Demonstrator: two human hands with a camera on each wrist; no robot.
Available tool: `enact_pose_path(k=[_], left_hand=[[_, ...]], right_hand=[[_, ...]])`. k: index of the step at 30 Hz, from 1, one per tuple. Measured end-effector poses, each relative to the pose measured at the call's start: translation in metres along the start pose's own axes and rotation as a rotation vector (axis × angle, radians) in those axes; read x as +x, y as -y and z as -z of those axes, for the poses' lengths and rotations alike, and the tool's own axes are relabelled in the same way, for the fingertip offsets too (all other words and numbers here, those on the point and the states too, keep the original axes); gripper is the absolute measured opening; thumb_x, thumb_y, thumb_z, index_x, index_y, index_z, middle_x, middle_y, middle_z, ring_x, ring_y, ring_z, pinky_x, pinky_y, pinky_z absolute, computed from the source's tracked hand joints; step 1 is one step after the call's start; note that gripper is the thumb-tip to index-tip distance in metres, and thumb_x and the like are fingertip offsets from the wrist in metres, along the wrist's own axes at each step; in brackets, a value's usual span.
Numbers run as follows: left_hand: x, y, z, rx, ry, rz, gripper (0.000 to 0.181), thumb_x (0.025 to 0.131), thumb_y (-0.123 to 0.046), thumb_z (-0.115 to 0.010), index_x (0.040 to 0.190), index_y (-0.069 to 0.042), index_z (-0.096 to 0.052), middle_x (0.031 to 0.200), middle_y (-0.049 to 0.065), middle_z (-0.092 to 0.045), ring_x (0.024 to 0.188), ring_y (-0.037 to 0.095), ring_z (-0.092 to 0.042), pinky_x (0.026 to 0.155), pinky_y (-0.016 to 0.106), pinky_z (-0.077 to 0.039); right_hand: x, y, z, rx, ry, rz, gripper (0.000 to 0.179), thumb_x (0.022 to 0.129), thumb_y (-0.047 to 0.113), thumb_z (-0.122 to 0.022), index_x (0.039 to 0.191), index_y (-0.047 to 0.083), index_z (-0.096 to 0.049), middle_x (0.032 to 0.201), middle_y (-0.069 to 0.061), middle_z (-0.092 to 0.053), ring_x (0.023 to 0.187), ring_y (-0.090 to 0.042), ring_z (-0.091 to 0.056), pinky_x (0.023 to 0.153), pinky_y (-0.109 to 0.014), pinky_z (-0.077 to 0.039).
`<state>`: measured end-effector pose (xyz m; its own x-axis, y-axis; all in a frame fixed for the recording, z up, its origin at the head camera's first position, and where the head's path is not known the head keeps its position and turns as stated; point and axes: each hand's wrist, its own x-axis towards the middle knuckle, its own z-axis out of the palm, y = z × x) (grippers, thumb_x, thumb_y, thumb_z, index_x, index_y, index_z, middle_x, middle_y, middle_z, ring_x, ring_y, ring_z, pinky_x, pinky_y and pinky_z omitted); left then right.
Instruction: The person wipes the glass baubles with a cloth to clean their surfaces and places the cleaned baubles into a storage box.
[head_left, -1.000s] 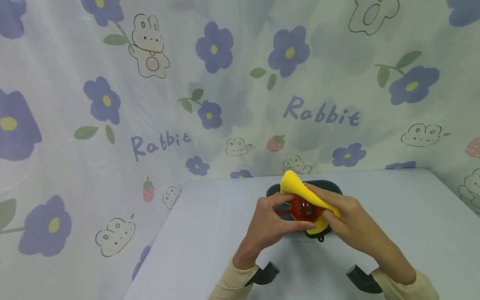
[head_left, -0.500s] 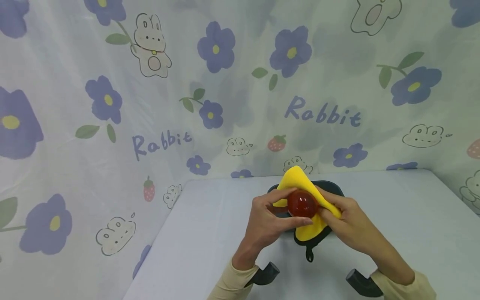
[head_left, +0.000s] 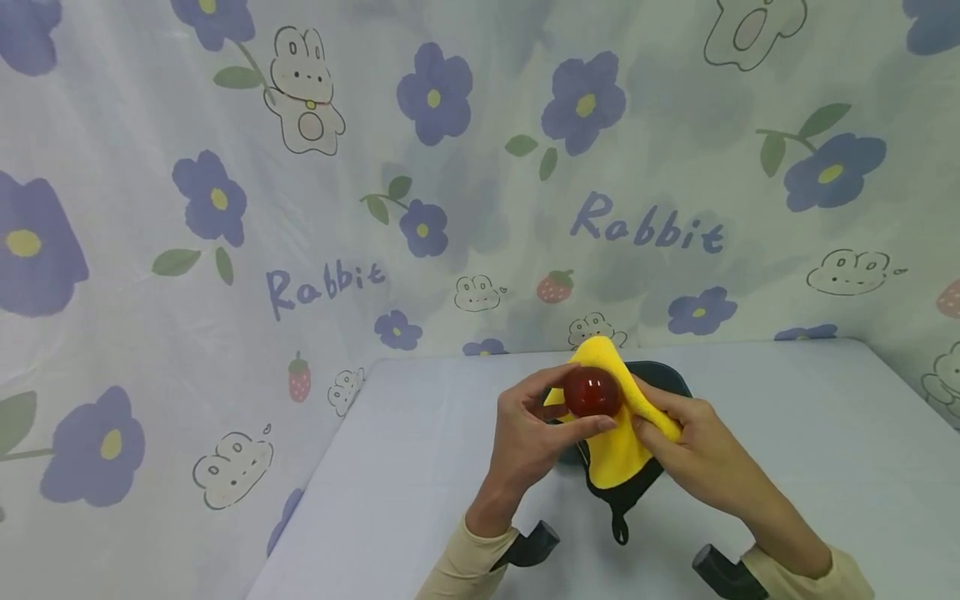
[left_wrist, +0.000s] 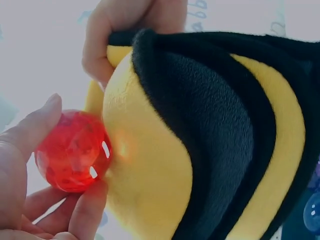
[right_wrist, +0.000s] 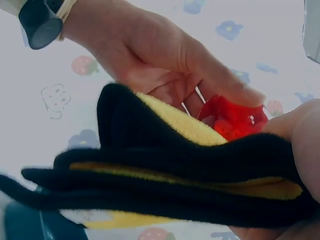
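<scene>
A see-through red ball (head_left: 592, 392) is pinched between the thumb and fingers of my left hand (head_left: 525, 429). My right hand (head_left: 697, 450) grips a folded cloth (head_left: 617, 457), yellow on one side and black on the other, with a small loop at its lower corner. Yellow fabric stands right behind and beside the ball. In the left wrist view, the ball (left_wrist: 75, 150) meets the yellow face of the cloth (left_wrist: 145, 165). The right wrist view has the cloth's black edges (right_wrist: 175, 165) covering the lower part of the ball (right_wrist: 234, 120).
Behind the cloth a dark tray (head_left: 663, 373) stands on the white table (head_left: 420, 483), partly hidden by hands and fabric. A clear round ball (left_wrist: 314, 212) shows at the left wrist view's right edge. Dark wrist mounts (head_left: 531, 546) stick out from both sleeves. A printed curtain (head_left: 495, 183) hangs behind.
The ball, held in my left hand, has shifted left and up. The cloth has opened out from over the ball to behind it, its looped corner hanging lower.
</scene>
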<state>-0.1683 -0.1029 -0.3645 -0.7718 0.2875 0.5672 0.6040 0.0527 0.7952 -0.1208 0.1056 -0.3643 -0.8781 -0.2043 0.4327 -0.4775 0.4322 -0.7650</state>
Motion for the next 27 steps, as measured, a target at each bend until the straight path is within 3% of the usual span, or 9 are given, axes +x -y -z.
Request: enact_pose_path(k=[6,14,21,27], left_hand=[[0.0012,0.0046,0.0005,-0.016,-0.004,0.011,0.064,0.085,-0.046,-0.084,0.138,-0.017,-0.065,0.128,0.003,-0.073,0.113,0.014,-0.069,0.091,0.032,-0.063],[0.0032,0.0065,0.0035,0.034,0.020,0.040,0.060,0.084,-0.048,-0.084,0.134,-0.018,-0.068,0.130,0.000,-0.072,0.116,0.014,-0.068,0.097,0.026,-0.060],[0.0037,0.0067,0.0059,0.046,0.062,0.106,0.055,0.084,-0.041,-0.086,0.132,-0.019,-0.069,0.128,-0.001,-0.073,0.109,0.012,-0.071,0.096,0.025,-0.060],[0.0033,0.0056,0.0066,0.081,0.092,0.122,0.054,0.083,-0.035,-0.088,0.131,-0.019,-0.070,0.124,-0.001,-0.075,0.103,0.011,-0.073,0.091,0.024,-0.062]], right_hand=[[-0.0020,0.0054,-0.0005,-0.043,-0.013,0.002,0.052,0.099,0.002,-0.062,0.149,-0.008,-0.048,0.139,-0.026,-0.065,0.083,-0.009,-0.067,0.076,-0.022,-0.064],[-0.0047,0.0092,-0.0001,-0.085,-0.047,0.056,0.052,0.097,-0.002,-0.063,0.147,-0.007,-0.050,0.133,-0.025,-0.069,0.076,-0.006,-0.064,0.072,-0.016,-0.061],[-0.0059,0.0105,-0.0014,-0.127,-0.098,0.083,0.053,0.093,-0.007,-0.064,0.145,-0.007,-0.053,0.127,-0.024,-0.072,0.071,-0.003,-0.060,0.067,-0.013,-0.059],[-0.0046,0.0093,-0.0028,-0.134,-0.121,0.179,0.059,0.089,-0.014,-0.063,0.147,-0.002,-0.054,0.131,-0.025,-0.070,0.068,-0.002,-0.056,0.054,-0.017,-0.054]])
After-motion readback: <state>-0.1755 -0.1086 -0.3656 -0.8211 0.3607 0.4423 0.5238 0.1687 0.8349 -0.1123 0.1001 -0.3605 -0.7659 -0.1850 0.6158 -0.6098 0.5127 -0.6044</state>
